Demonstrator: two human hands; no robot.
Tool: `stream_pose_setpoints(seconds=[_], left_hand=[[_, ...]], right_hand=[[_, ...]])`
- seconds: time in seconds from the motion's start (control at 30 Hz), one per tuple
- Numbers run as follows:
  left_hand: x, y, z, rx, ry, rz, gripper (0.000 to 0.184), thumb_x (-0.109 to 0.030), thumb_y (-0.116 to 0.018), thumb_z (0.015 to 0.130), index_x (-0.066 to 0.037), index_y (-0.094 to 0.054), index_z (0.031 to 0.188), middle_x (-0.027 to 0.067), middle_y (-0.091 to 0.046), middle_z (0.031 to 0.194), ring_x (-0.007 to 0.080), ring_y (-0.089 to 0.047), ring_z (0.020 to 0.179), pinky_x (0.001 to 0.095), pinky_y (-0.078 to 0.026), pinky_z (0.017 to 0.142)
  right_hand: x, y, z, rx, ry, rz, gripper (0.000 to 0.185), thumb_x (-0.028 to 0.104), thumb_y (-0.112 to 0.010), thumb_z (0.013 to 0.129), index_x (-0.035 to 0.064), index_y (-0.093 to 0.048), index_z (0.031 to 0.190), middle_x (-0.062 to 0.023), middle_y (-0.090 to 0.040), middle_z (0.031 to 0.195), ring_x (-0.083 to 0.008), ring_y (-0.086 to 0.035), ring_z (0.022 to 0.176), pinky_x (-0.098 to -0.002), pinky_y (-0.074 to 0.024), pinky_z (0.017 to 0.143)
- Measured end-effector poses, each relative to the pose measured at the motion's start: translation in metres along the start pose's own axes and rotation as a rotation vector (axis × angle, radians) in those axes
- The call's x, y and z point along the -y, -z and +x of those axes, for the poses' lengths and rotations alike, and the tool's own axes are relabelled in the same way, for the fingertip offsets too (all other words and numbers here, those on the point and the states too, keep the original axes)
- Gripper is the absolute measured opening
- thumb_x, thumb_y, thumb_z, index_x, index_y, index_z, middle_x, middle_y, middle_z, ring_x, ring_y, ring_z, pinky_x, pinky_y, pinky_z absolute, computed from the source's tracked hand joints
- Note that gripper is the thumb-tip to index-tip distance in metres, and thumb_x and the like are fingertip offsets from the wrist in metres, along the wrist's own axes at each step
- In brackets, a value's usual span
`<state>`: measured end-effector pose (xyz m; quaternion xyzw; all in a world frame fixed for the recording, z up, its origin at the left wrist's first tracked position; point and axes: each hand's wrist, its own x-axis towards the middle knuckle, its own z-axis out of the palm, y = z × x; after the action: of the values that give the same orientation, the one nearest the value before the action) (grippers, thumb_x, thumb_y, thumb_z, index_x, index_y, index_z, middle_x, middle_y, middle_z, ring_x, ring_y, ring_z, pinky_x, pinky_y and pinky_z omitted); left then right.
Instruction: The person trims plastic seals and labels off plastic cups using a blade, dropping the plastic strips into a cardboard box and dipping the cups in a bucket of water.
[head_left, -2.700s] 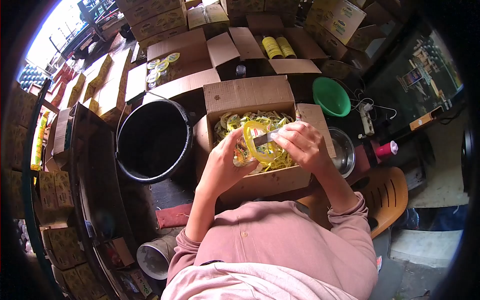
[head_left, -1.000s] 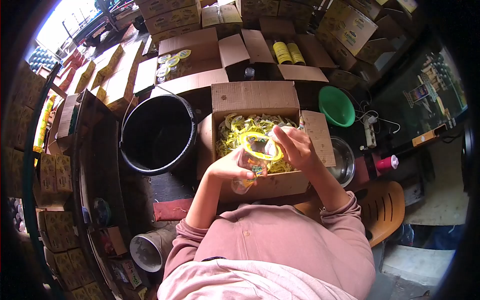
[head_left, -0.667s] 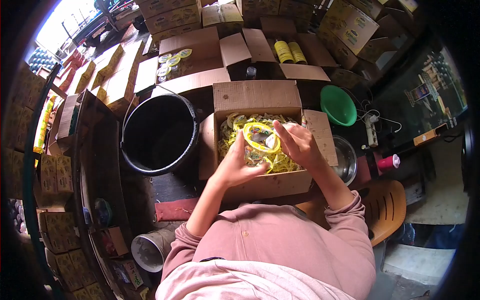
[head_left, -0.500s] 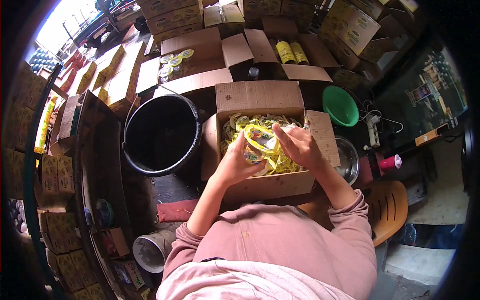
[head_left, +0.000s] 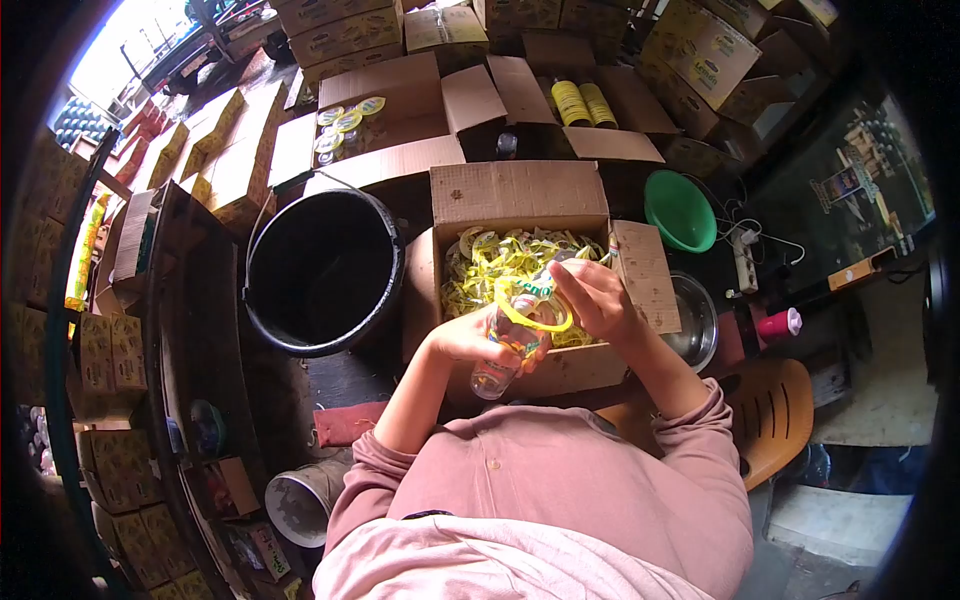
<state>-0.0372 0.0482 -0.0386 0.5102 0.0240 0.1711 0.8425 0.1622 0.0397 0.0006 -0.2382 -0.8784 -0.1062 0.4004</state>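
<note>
My left hand (head_left: 480, 337) is wrapped round a clear printed plastic cup (head_left: 492, 378), which is tilted with its bottom toward me. A yellow ring of film (head_left: 545, 322) stands round the cup's mouth, partly lifted. My right hand (head_left: 597, 298) is closed at the right side of the ring, thumb and fingers together; what they hold is too hidden to name. Both hands are over the near part of an open cardboard box (head_left: 518, 192), which holds a heap of yellow and clear film scraps (head_left: 490, 262).
A black bucket (head_left: 322, 345) stands left of the box. To the right are a green bowl (head_left: 680, 211), a metal bowl (head_left: 705, 320) and a power strip (head_left: 742, 262). Behind, open boxes hold lidded cups (head_left: 348, 121) and yellow cylinders (head_left: 570, 104). An orange chair (head_left: 790, 400) is at right.
The cup has tilted and come down toward me in my left hand, so its clear bottom shows. The yellow ring has moved lower and right, with my right hand still beside it.
</note>
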Motion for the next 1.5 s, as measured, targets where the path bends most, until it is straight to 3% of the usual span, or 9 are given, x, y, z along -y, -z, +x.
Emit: stream_pose_setpoints(seconds=[0.13,0.23,0.27,0.37,0.57,1.07,1.27,1.4,1.5], left_hand=[[0.006,0.013,0.003,0.069,-0.045,-0.047,0.05,-0.01,-0.063,0.066,-0.001,-0.044,0.112,0.0108,-0.056,0.094,0.0153,-0.056,0.078,0.0282,-0.049,0.066],[0.004,0.006,-0.001,-0.375,-0.17,-0.001,0.069,-0.01,-0.064,0.067,0.001,-0.028,0.124,0.0128,-0.052,0.105,0.017,-0.055,0.088,0.0281,-0.048,0.071],[-0.004,0.004,-0.011,-0.519,-0.023,0.025,0.082,-0.009,-0.065,0.067,0.001,-0.014,0.13,0.0125,-0.046,0.114,0.0178,-0.049,0.1,0.0285,-0.045,0.079],[-0.003,0.011,-0.004,-0.521,-0.286,0.426,0.067,-0.011,-0.064,0.069,0.001,-0.029,0.124,0.0098,-0.042,0.118,0.0176,-0.044,0.107,0.0292,-0.036,0.09],[-0.004,-0.01,0.006,-0.769,-0.189,0.92,0.066,-0.016,-0.069,0.063,0.002,-0.037,0.117,0.013,-0.051,0.104,0.0201,-0.051,0.094,0.0313,-0.041,0.084],[-0.006,-0.006,-0.001,-0.558,-0.102,0.578,0.066,-0.012,-0.07,0.061,0.001,-0.038,0.118,0.0124,-0.053,0.103,0.0204,-0.053,0.093,0.0294,-0.043,0.081],[-0.007,-0.001,0.003,-0.677,-0.295,1.22,0.065,-0.014,-0.071,0.061,0.003,-0.04,0.115,0.016,-0.052,0.101,0.0245,-0.054,0.093,0.031,-0.042,0.082],[-0.011,-0.011,0.002,-0.753,-0.216,0.88,0.066,-0.015,-0.071,0.062,0.003,-0.037,0.116,0.0171,-0.053,0.096,0.028,-0.054,0.092,0.0346,-0.043,0.081],[-0.004,-0.012,0.002,-0.833,-0.239,1.106,0.067,-0.015,-0.071,0.062,0.002,-0.035,0.117,0.0165,-0.054,0.095,0.0283,-0.055,0.088,0.035,-0.044,0.078]], right_hand=[[-0.002,-0.003,0.003,-0.015,-0.028,-0.026,0.054,-0.001,-0.057,0.071,-0.0046,-0.041,0.123,-0.012,-0.061,0.077,-0.0218,-0.06,0.069,-0.0329,-0.0495,0.06],[-0.007,-0.002,0.006,-0.013,-0.054,-0.047,0.057,-0.004,-0.057,0.07,-0.0045,-0.04,0.124,-0.0097,-0.057,0.07,-0.0201,-0.058,0.064,-0.0329,-0.0486,0.058],[-0.008,-0.003,0.006,-0.016,-0.048,-0.062,0.058,-0.004,-0.057,0.069,-0.0045,-0.039,0.124,-0.0092,-0.056,0.068,-0.0196,-0.057,0.062,-0.0328,-0.0483,0.058],[-0.012,-0.004,0.003,-0.003,-0.047,-0.087,0.06,-0.004,-0.056,0.068,-0.0044,-0.039,0.125,-0.0077,-0.053,0.062,-0.0179,-0.054,0.057,-0.032,-0.0472,0.055],[-0.019,-0.009,-0.004,0.045,-0.024,-0.1,0.06,-0.004,-0.055,0.067,-0.0041,-0.039,0.125,-0.0068,-0.051,0.06,-0.0174,-0.054,0.055,-0.0312,-0.0464,0.052],[-0.011,0.0,-0.007,0.058,-0.017,-0.068,0.059,-0.004,-0.056,0.071,-0.0052,-0.036,0.126,-0.0093,-0.057,0.067,-0.0186,-0.056,0.058,-0.0318,-0.0482,0.054],[-0.01,0.007,-0.001,0.056,-0.036,-0.104,0.06,-0.006,-0.056,0.07,-0.0049,-0.035,0.127,-0.0075,-0.055,0.063,-0.017,-0.055,0.057,-0.0304,-0.047,0.053],[-0.013,0.009,-0.009,0.083,-0.076,-0.118,0.06,-0.005,-0.056,0.072,-0.0046,-0.035,0.127,-0.0072,-0.055,0.063,-0.0168,-0.055,0.056,-0.0304,-0.047,0.053],[-0.011,0.007,-0.006,0.078,-0.085,-0.115,0.059,-0.004,-0.057,0.073,-0.0044,-0.034,0.128,-0.0071,-0.055,0.063,-0.0169,-0.054,0.055,-0.0305,-0.047,0.054]])
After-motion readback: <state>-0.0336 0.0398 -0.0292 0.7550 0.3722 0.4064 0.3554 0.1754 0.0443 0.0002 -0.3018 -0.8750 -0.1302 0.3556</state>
